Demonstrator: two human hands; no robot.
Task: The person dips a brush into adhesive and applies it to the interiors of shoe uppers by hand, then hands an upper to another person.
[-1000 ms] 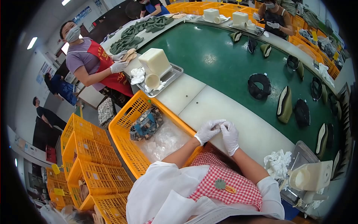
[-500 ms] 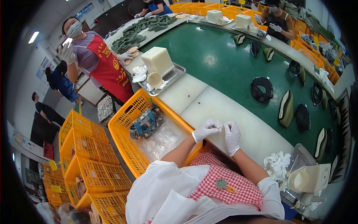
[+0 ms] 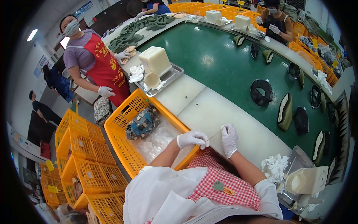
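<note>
A thin, pale strand (image 3: 214, 136) is stretched between my two gloved hands, above the white ledge (image 3: 242, 149) along the near side of the table. My left hand (image 3: 193, 139) pinches one end with curled fingers, close to the corner of an orange basket (image 3: 128, 158). At the other end, the fingers of my right hand (image 3: 229, 140) are pressed together on the strand. What the strand is made of is too fine to make out. Both hands wear thin white gloves.
A patterned bag (image 3: 143, 123) and clear plastic lie in the basket. Crumpled white tissue (image 3: 275, 167) and a cream container (image 3: 306, 180) are to my right by a metal tray. Shoes and dark uppers rest on the green surface (image 3: 220, 74). A red-aproned person (image 3: 106, 67) stands at left.
My hands have moved apart, my left one shifting left, and the strand now spans the wider gap. The red-aproned person has lowered a raised hand to their side.
</note>
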